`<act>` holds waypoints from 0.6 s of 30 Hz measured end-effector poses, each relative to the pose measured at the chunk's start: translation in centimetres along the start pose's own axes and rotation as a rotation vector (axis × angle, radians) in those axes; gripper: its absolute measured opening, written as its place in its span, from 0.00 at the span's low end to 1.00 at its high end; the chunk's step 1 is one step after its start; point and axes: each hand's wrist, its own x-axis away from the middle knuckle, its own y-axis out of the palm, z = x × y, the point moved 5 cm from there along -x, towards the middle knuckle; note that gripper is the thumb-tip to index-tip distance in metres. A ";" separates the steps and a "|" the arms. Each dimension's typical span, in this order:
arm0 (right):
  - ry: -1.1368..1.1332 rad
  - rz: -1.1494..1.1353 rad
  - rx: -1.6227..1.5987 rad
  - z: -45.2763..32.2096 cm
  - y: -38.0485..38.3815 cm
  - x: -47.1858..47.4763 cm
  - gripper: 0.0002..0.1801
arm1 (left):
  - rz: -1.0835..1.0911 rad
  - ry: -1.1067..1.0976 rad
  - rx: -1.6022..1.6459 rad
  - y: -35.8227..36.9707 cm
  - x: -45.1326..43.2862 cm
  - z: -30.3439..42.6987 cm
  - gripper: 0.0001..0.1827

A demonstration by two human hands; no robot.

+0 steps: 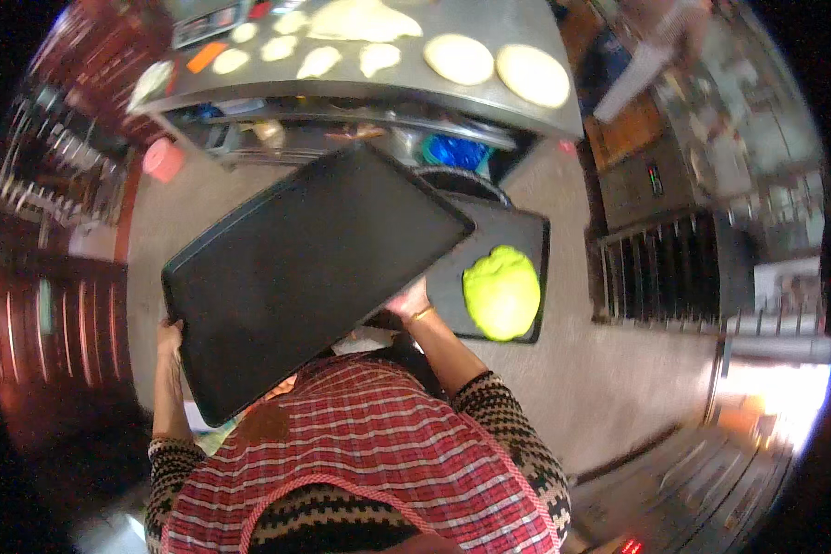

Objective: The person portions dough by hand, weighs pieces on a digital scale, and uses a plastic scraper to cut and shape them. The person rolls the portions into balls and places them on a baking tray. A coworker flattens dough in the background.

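Observation:
My left hand (170,335) grips the left edge of a large black baking tray (305,270), which is tilted across the space in front of me. My right hand (410,302) holds the tray's near right edge; its fingertips are hidden beneath it. Nothing lies on the visible face of this tray. Partly behind it, at the right, is a second dark tray (450,315) with a bright yellow-green lump (502,293) on it, perhaps dough. A metal worktable (388,88) beyond the trays carries two large pale dough rounds (532,76) and several smaller pale pieces (318,62).
Under the worktable a shelf holds a blue plastic bag (457,152) and other items. A pink container (163,160) stands at the left. A slatted dark rack (658,270) is at the right. Near the upper right, a blurred person's arm (637,79) shows.

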 end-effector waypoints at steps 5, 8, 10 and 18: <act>-0.285 0.131 -0.074 5.1 -1.7 3.6 0.36 | -0.099 0.163 -0.185 1.3 -8.5 -0.4 0.20; -0.365 0.101 -0.215 6.1 -1.0 3.3 0.36 | -0.219 0.150 -0.184 4.6 -12.6 3.6 0.20; -0.599 0.268 -0.126 3.6 -1.8 3.2 0.43 | -0.280 0.164 -0.093 10.3 -13.9 6.9 0.19; -1.099 0.395 -0.065 -3.0 -4.1 8.4 0.50 | -0.514 0.348 -0.081 25.3 -14.0 15.0 0.19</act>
